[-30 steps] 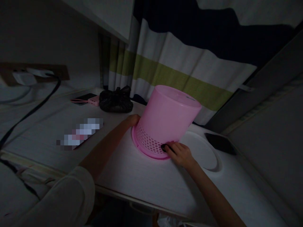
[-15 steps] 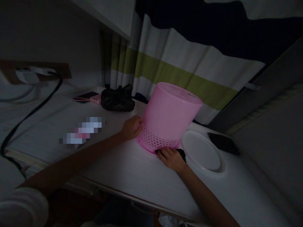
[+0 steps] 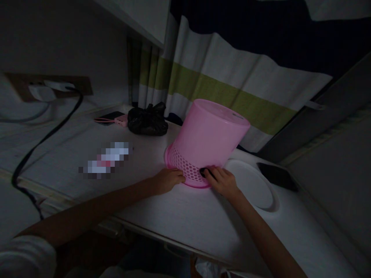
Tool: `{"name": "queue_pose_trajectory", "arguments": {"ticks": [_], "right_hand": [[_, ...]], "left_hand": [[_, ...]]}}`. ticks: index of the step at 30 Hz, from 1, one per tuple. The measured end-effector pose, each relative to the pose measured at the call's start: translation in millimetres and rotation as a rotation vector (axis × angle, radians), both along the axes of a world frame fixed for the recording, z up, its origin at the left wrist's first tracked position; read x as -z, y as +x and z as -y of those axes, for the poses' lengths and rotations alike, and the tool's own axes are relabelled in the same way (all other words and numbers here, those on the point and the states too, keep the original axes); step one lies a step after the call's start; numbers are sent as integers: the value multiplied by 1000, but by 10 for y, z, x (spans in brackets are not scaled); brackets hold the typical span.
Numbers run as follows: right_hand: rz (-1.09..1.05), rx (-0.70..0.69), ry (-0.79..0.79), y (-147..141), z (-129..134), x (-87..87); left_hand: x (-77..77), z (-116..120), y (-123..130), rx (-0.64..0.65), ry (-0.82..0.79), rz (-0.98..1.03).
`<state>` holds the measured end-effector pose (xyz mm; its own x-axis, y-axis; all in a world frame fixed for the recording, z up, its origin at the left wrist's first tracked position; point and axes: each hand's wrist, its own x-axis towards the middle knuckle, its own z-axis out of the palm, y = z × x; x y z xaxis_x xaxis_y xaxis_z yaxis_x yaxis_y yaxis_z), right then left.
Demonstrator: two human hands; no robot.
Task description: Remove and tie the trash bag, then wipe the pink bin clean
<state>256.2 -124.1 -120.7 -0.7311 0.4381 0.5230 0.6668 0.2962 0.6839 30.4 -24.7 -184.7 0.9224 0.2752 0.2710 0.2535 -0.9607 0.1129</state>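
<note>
A pink bin [image 3: 211, 135] stands upside down on the white desktop, its base tilted up and its honeycomb-holed band and rim lowest. My left hand [image 3: 169, 180] is at the near left of the rim, with fingers bent over its edge. My right hand [image 3: 222, 179] presses a bunched black cloth [image 3: 205, 173] against the holed band at the front right. Most of the cloth is hidden under the fingers, and in this dim light its material is hard to make out.
Right of the bin lies a round white lid [image 3: 251, 185], with a flat dark object [image 3: 277, 176] beyond. A knotted black plastic bag [image 3: 147, 120], a pink strapped device [image 3: 121, 120] and a blurred-out item [image 3: 107, 158] lie left. A black cable [image 3: 46, 135] hangs from the wall socket.
My left hand has slid from the bin's left side round to the front of the rim. My right hand has moved up from the rim onto the holed band with the black cloth.
</note>
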Motion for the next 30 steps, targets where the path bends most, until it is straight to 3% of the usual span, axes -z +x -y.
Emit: {"name": "queue_pose_trajectory", "arguments": {"ticks": [2,5,11,14,17,24,30], "right_hand": [[-24,15,32,5,-9,-67],[-20,-14,23,-8,-6,-19],[86,-92,-135,-64,31,388],[99,-103,-176,-79,51,496],[62,-60,-130,-70,70,410],[-99,47,70,17,50,-30],[-112,42,46,5,33,38]], "left_hand": [[-28,-55,-61,37,-73,14],[-69,-102,-149,80,-156,38],[-102,-181,-228,126,-289,74],[-119,-229,-225,150,-328,92],[-144,-262,-214,175,-346,103],[-158,-300,-207,207,-362,123],[-169,-351,-214,214,-357,129]]}}
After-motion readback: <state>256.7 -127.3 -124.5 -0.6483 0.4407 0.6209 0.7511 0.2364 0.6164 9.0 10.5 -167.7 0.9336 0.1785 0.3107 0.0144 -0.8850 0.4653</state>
